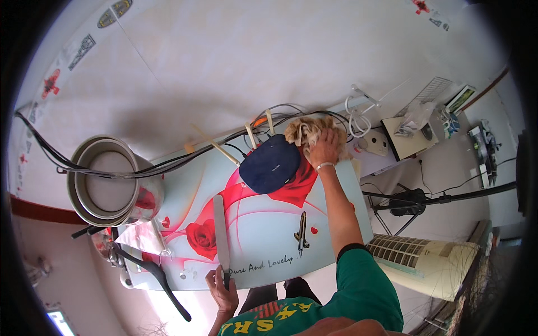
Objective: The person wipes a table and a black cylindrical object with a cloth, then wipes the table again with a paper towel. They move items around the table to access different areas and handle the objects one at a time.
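Observation:
My left hand (221, 290) is at the front edge of the glass-topped table (260, 235), fingers around the dark handle of an icing spatula (220, 231). The spatula's long, straight metal blade points away from me over the printed roses. At the table's back right, my right hand (325, 147) presses on a crumpled, brown and cream cloth (307, 130) and grips it. Just left of that cloth sits a dark blue router (271, 164) with pale antennas, one of them leaning far to the left.
Nested metal pots (107, 180) stand at the left, below sagging black cables (185, 161). A black curved handle (162, 277) juts past the front left edge. On the right are a cream appliance with a grille (403, 256), a tripod (445, 197) and a cluttered side table (374, 168).

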### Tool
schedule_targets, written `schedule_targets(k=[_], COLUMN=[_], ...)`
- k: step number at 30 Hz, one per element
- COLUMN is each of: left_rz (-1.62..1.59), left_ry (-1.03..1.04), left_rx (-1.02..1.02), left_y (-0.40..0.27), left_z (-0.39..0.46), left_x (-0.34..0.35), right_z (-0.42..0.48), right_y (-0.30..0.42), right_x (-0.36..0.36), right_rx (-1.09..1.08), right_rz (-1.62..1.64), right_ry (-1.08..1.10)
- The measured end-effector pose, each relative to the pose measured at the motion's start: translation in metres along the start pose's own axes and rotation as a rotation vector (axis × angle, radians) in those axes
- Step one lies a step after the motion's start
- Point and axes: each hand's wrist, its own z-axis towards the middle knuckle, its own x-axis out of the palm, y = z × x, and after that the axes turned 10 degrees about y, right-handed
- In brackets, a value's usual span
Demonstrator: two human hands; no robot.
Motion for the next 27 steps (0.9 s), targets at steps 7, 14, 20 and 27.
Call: schedule_targets(k=[7, 14, 20, 27], left_rz=[0.053, 0.108, 0.284, 0.366], left_ry=[-0.102, -0.23, -0.281, -0.335], left_rx=[0.062, 0.169, 0.003, 0.432], left_y=[-0.007, 0.011, -0.015, -0.095], left_z=[0.004, -0.001, -0.009, -0.094], left_x=[0.007, 0.03, 0.039, 0.117], right_z=[-0.144, -0.335, -0.483, -0.708], right_y=[-0.079, -0.113, -0.165, -0.337], right_x=[-0.02, -0.051, -0.07, -0.001], right_rx=[0.098, -0.134, -0.15, 0.044], right_rz=[0.075, 0.142, 0.635, 0.445], right_ry=[0.015, 0.111, 0.248, 0.493])
